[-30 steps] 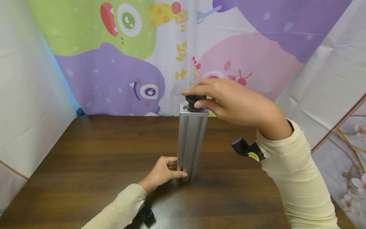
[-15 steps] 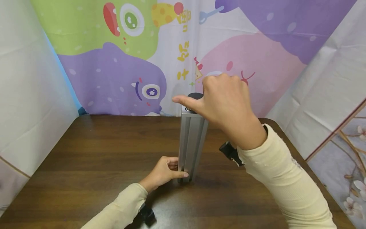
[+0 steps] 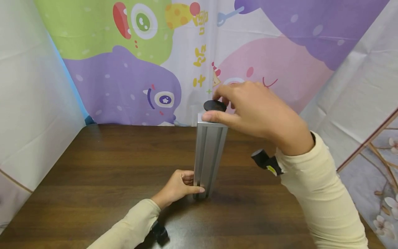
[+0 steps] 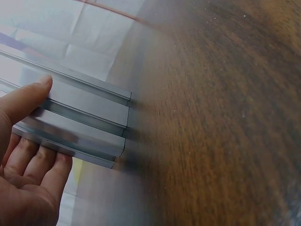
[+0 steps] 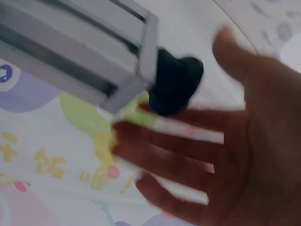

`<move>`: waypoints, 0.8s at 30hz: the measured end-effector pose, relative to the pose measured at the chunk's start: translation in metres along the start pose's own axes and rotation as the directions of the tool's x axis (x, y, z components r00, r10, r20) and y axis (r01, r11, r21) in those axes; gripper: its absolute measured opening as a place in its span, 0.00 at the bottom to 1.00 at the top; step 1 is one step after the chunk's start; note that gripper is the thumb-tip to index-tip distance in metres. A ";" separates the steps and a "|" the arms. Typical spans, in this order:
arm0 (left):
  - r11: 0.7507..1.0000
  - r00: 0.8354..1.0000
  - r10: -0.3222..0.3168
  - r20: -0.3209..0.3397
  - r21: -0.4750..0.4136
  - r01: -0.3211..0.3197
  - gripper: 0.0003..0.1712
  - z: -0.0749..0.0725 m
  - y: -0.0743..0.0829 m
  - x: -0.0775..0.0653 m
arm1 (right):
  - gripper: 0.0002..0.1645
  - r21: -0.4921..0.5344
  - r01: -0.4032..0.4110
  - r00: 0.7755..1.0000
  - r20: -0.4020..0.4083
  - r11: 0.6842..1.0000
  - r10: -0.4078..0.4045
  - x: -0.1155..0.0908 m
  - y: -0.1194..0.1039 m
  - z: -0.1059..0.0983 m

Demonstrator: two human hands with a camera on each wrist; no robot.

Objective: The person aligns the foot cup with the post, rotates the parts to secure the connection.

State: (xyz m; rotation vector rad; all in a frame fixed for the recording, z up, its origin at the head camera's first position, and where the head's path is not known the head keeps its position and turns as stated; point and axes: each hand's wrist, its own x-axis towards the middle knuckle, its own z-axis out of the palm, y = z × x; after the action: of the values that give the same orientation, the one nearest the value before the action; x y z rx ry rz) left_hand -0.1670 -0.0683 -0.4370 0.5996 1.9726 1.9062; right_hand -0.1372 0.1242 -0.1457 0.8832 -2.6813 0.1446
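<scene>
A silver grooved aluminium profile [image 3: 209, 155] stands upright on the wooden table. My left hand [image 3: 175, 188] grips it near its foot; in the left wrist view the thumb lies across one face and the fingers sit on another side of the profile [image 4: 89, 103]. On its top end cap is a black knob [image 3: 214, 105] with a wide round head. Around that knob hovers my right hand [image 3: 256, 112], thumb in front and fingers behind. From the right wrist, the spread fingers and thumb [image 5: 228, 52] stand apart, with the lobed knob [image 5: 174, 84] in the gap.
Black camera mounts are strapped at the right wrist [image 3: 264, 160] and the left wrist [image 3: 160, 233]. Behind the wooden table [image 3: 124, 155] hangs a cartoon-printed curtain [image 3: 140, 86], with pale cloth walls at both sides.
The right hand turned over the knob so its back showed and its thumb pointed left, then swung back with loosened fingers. The left hand and profile stayed put.
</scene>
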 end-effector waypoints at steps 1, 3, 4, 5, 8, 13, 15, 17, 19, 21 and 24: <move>1.000 1.000 0.000 0.001 0.000 0.000 0.22 0.000 0.000 0.000 | 0.28 0.049 0.075 0.997 0.031 0.996 -0.077 0.000 0.005 -0.001; 1.000 1.000 -0.003 0.002 0.000 0.003 0.22 -0.001 0.000 -0.001 | 0.25 0.143 0.202 0.974 0.071 0.969 -0.214 0.000 0.011 -0.003; 1.000 1.000 -0.003 0.002 0.001 0.003 0.22 -0.001 0.000 -0.001 | 0.25 0.174 0.251 0.960 0.086 0.952 -0.268 0.000 0.013 -0.004; 1.000 1.000 -0.004 0.001 0.001 0.004 0.22 -0.001 -0.001 -0.001 | 0.25 0.196 0.292 0.945 0.093 0.936 -0.314 0.000 0.015 -0.004; 1.000 1.000 -0.003 0.000 0.000 0.003 0.22 -0.001 -0.001 -0.001 | 0.22 0.201 0.340 0.931 0.062 0.919 -0.359 0.003 0.016 -0.005; 1.000 1.000 0.005 0.001 -0.001 -0.005 0.22 0.000 -0.001 -0.001 | 0.24 0.054 0.125 0.988 -0.102 0.991 -0.120 0.010 0.003 0.003; 1.000 1.000 0.005 0.001 0.002 -0.005 0.22 0.001 -0.001 -0.001 | 0.32 -0.012 -0.004 0.982 -0.188 1.000 0.002 0.012 -0.005 0.009; 1.000 1.000 0.003 0.000 0.004 -0.003 0.22 0.001 0.000 -0.001 | 0.37 -0.061 -0.105 0.961 -0.261 0.993 0.086 0.012 -0.011 0.015; 1.000 1.000 0.005 0.001 0.003 -0.005 0.22 0.001 0.000 -0.001 | 0.40 -0.082 -0.165 0.942 -0.308 0.983 0.132 0.011 -0.015 0.019; 1.000 1.000 0.007 0.003 0.001 -0.007 0.23 0.001 0.001 -0.001 | 0.41 -0.095 -0.210 0.931 -0.323 0.973 0.169 0.011 -0.017 0.020; 1.000 1.000 0.009 0.005 0.002 -0.009 0.23 0.000 0.000 -0.002 | 0.41 -0.110 -0.241 0.928 -0.316 0.964 0.196 0.012 -0.019 0.021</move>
State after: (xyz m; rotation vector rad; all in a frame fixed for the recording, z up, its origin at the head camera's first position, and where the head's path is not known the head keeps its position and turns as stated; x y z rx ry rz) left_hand -0.1656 -0.0692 -0.4369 0.6137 1.9723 1.9067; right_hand -0.1400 0.0980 -0.1618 0.4702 -2.4556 0.1197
